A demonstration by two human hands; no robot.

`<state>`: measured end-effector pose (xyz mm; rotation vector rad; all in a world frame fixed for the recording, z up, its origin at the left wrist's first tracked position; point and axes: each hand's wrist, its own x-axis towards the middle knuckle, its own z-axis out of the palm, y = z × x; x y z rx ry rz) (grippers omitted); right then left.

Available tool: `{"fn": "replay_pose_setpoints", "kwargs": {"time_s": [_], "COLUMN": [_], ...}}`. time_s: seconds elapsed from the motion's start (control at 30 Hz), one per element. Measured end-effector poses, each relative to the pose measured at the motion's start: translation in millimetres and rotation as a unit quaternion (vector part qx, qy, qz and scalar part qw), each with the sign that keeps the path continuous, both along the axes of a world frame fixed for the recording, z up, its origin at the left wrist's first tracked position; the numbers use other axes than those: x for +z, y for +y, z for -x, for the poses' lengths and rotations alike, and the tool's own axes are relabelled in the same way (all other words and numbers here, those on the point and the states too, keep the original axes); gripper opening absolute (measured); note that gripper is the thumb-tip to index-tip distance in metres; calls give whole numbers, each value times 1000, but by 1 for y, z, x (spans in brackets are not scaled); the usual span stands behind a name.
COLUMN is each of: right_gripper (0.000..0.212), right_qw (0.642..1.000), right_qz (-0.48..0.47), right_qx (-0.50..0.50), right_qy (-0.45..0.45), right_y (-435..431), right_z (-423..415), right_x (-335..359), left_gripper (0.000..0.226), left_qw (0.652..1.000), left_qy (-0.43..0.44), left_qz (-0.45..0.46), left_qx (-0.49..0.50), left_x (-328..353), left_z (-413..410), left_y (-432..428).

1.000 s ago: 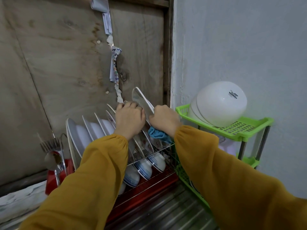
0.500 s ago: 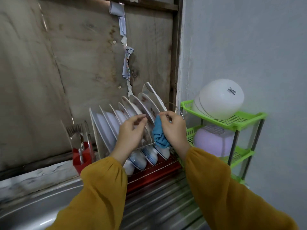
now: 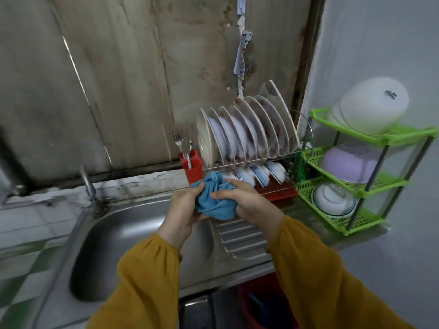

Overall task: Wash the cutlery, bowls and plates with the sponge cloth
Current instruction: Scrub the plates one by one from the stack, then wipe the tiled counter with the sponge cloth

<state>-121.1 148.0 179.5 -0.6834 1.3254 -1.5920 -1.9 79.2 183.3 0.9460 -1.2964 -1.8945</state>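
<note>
Blue sponge cloth, one item, is bunched between both hands above the stainless steel sink, just in front of the wire dish rack with the red tray. The left hand grips the cloth's left side, thumb on top. The right hand has its fingers curled over the right side.

White round plates stand on edge in the rack's upper tier, about nine (blur prevents a firm count). At least three blue-rimmed white bowls lean in the lower tier. One red plastic cutlery holder at the rack's left end holds a metal fork and spoon.

Beside the rack, one green three-tier plastic shelf carries stacked white bowls on top, one lilac bowl in the middle and one white bowl at the bottom.
</note>
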Motion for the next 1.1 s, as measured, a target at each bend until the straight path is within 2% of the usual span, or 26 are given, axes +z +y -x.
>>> {"fn": "replay_pose_setpoints", "kwargs": {"time_s": [0.1,0.23,0.33,0.43,0.53,0.63,0.73,0.83,0.9,0.97,1.03,1.1], "right_gripper": [36,28,21,15,24,28,22,23,36,49,58,59], "right_qw": [999,998,997,999,997,977,977,983,986,981,962,930], "right_qz": [-22,-49,-54,-15,33,71,100,102,106,132,158,143], "right_qx": [36,8,-7,-14,-24,-10,56,113,130,138,193,272], "right_qy": [22,34,56,40,-60,-199,-180,-102,-17,46,109,203], "right_y": [-8,-32,-52,-76,-101,-130,-165,-195,-210,-230,-247,-263], "right_z": [-33,-78,-119,-163,-205,-240,-282,-312,-322,-336,-354,-368], "right_x": [-12,-26,-32,-35,-37,-47,-59,-74,-80,-79,-70,-58], "left_gripper": [25,29,39,35,35,26,22,28,32,33,31,27], "left_qw": [996,980,982,988,988,985,973,926,877,811,753,731], "left_qy": [5,53,46,-1,-69,-95,-105,-175,-245,-322,-371,-383], "left_qz": [-48,-101,-105,-92,-55,65,193,334,410,472,513,525], "left_qx": [75,163,149,121,130,131,66,4,-56,-125,-182,-206], "left_x": [-16,-30,-40,-42,-44,-38,-26,-20,-12,-2,2,3], "left_z": [-37,-92,-130,-170,-219,-272,-324,-366,-386,-403,-415,-424], "left_y": [-11,-34,-55,-77,-106,-130,-154,-185,-204,-224,-241,-254]}}
